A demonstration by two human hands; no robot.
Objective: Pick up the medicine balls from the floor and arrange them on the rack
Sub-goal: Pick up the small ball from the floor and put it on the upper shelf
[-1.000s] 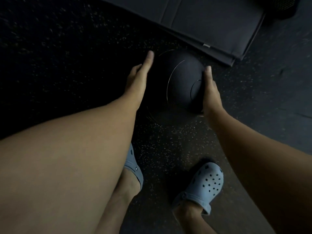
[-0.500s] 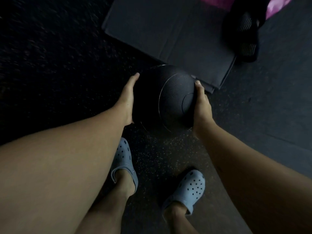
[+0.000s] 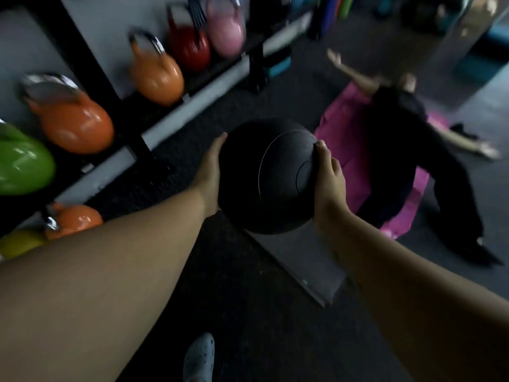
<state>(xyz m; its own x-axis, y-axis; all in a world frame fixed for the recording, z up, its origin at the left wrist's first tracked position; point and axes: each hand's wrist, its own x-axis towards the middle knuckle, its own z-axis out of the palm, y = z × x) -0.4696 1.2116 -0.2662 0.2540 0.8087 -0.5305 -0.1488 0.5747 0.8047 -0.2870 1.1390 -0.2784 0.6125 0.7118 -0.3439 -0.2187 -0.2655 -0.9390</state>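
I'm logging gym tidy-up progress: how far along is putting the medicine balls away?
Done: the black medicine ball is off the floor. In hand: left hand and right hand clamp its sides. Left: placing it; the rack beside it shows only kettlebells, no balls yet.

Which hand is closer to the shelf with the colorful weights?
The left hand. It presses the ball on the side facing the kettlebell rack; the right hand grips the far side.

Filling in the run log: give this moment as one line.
stage: carry | held: round black rubber medicine ball | left hand: on ball | right hand: on ball | ball: off floor
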